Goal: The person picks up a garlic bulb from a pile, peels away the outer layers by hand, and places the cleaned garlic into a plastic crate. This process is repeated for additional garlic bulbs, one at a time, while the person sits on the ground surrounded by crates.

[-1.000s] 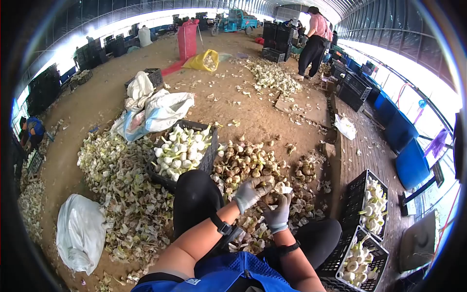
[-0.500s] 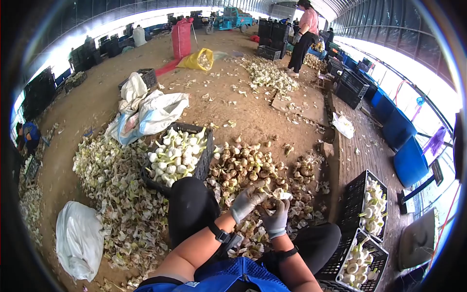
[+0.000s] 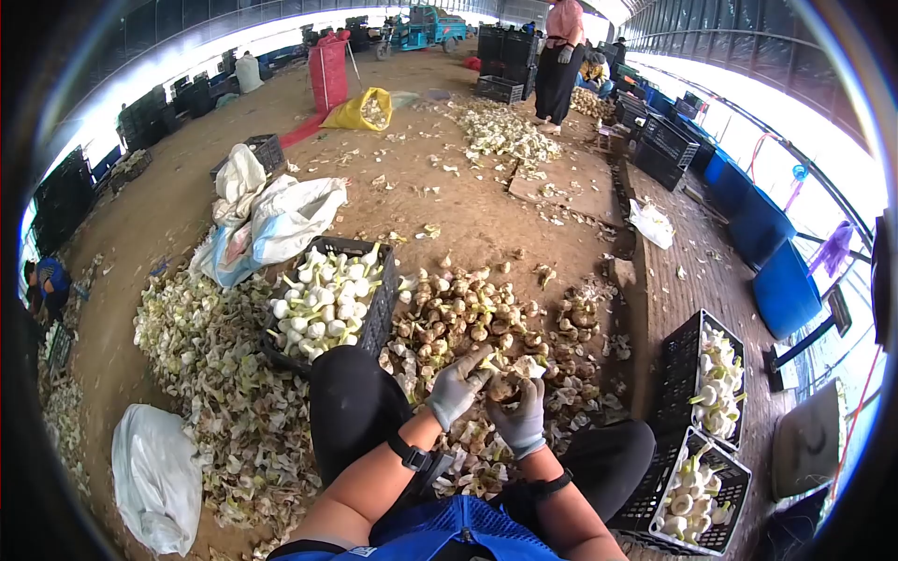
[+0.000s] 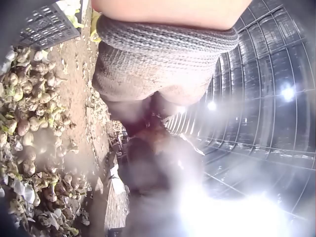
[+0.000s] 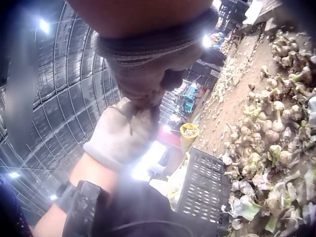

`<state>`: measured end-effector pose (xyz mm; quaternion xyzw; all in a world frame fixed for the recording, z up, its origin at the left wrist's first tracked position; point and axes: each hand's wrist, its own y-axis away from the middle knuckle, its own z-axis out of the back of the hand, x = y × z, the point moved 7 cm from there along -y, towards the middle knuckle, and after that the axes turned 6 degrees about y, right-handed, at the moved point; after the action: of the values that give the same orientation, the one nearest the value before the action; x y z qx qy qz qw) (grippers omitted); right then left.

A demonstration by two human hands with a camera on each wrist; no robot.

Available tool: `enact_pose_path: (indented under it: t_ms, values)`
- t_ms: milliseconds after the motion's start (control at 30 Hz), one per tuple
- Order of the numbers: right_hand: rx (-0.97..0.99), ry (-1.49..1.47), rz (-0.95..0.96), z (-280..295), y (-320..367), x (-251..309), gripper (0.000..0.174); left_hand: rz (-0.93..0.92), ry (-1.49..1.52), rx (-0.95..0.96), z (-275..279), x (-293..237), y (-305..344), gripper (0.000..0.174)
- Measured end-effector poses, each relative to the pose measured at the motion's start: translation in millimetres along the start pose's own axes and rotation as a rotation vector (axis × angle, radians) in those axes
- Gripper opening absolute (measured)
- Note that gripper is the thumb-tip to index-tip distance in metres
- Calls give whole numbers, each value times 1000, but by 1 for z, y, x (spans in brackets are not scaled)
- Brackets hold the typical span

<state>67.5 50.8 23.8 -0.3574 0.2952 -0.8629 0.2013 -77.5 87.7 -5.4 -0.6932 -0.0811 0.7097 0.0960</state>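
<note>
Both hands wear grey-white knit gloves and meet over the heap of unpeeled garlic point(image 3: 468, 313). My right hand point(image 3: 520, 418) grips a brownish garlic bulb point(image 3: 502, 386) with its fingers curled round it. A pale flap of loose skin point(image 3: 529, 367) stands up by the right fingertips. On the bulb's other side, my left hand point(image 3: 455, 393) has bent fingers and pinches at the stem end. In the left wrist view the left glove point(image 4: 153, 74) hides most of the bulb, and glare blurs the rest. The right wrist view shows both gloves pressed together.
A black crate point(image 3: 382, 304) of cleaned white garlic stands by the left knee. Peelings point(image 3: 224, 374) are heaped at left, near a white bag point(image 3: 157, 477). Two more garlic crates point(image 3: 681, 374) stand at right beside the planks. Farther off, a person point(image 3: 559, 61) stands near stacked crates.
The head view has turned a little, so the scene shifts left. Both hands stay together at the bulb, with the left fingers moved slightly across it. The far person has turned and shifted.
</note>
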Motion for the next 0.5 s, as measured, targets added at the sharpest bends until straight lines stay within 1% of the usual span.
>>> enact_pose_path:
  t_ms: [33, 67, 100, 133, 167, 200, 233, 267, 300, 333, 367, 400, 433, 500]
  values:
    - [-3, 8, -2, -1, 2, -6, 52, 17, 4, 2, -1, -4, 1, 41]
    - [2, -186, -80, -6, 7, -18, 52, 37, 11, 10, -2, -7, 1, 41]
    - [7, -381, -159, -11, 12, -28, 52, 58, 17, 19, -3, -12, 2, 41]
    - [101, -796, -402, -26, 19, -34, 52, 61, 56, 23, -3, -8, 2, 42]
    - [51, -974, -420, -27, 18, -36, 52, 63, 95, 26, -4, -3, 2, 42]
    - [81, -1020, -465, -29, 18, -37, 54, 69, 149, 15, -4, 7, 0, 42]
    - [113, -1066, -511, -28, 17, -34, 55, 86, 102, -11, -2, 8, 0, 38]
    - [72, -1116, -557, -18, 12, -26, 53, 108, 86, -23, -3, 9, 1, 35]
    - [60, -1087, -573, -20, 14, -29, 44, 131, 68, -38, -2, 10, 4, 33]
    - [136, -1182, -663, -22, 17, -33, 41, 96, 25, -68, -3, 9, 4, 31]
    - [212, -1278, -753, -25, 20, -34, 42, 62, -19, -98, -4, 7, 4, 29]
    - [259, -1362, -766, -35, 19, -38, 52, 53, -127, -101, -8, 7, 8, 28]
    - [386, -1406, -821, -38, 23, -37, 60, -64, -230, -101, -11, -20, 12, 30]
    - [233, -1062, -973, -35, 34, -54, 60, -325, -270, 78, -26, -37, 15, 31]
